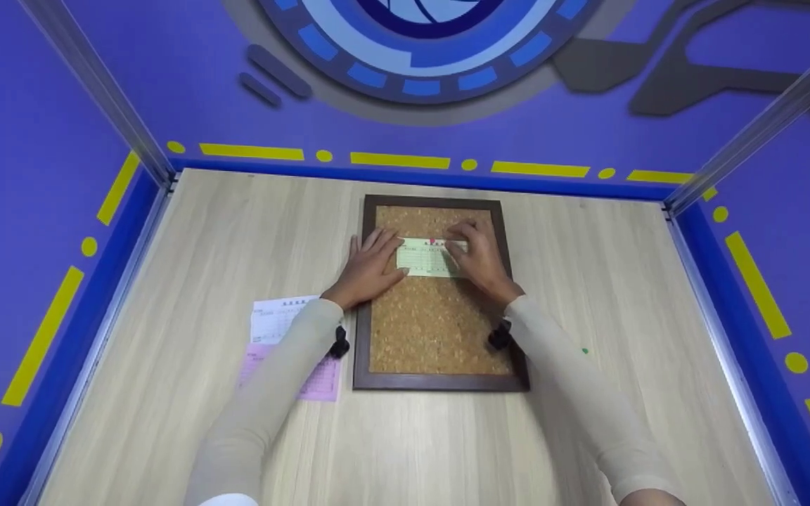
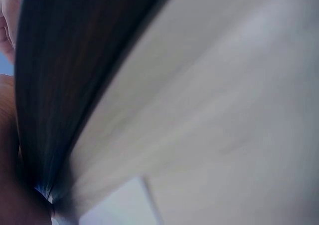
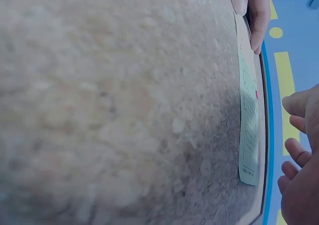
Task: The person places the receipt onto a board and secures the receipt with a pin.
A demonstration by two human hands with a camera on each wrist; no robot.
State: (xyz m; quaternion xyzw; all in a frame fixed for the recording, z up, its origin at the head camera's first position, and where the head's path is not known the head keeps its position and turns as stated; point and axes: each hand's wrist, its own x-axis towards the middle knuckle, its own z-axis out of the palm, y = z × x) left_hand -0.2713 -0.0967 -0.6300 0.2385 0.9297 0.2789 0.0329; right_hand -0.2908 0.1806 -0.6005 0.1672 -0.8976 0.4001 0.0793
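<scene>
A pale green printed slip [image 1: 420, 258] lies across the upper part of a cork board [image 1: 440, 327] in a dark brown frame. At its top edge sits a red push pin [image 1: 432, 241]. My left hand [image 1: 371, 270] rests over the frame's left side, its fingertips and thumb pressing the slip's left end. Over the slip's right end is my right hand [image 1: 479, 258], fingers bent loosely. From the right wrist view, that hand [image 3: 301, 155] stands off the board with nothing visible between its fingers. The left wrist view mostly takes in the frame's dark edge [image 2: 75, 50].
Left of the board lie a white slip [image 1: 268, 325] and a pink slip [image 1: 320, 383], partly under my left forearm. A small green pin [image 1: 585, 351] is on the wooden table [image 1: 440, 450] to the right. Blue panels [image 1: 405, 133] wall the back and sides.
</scene>
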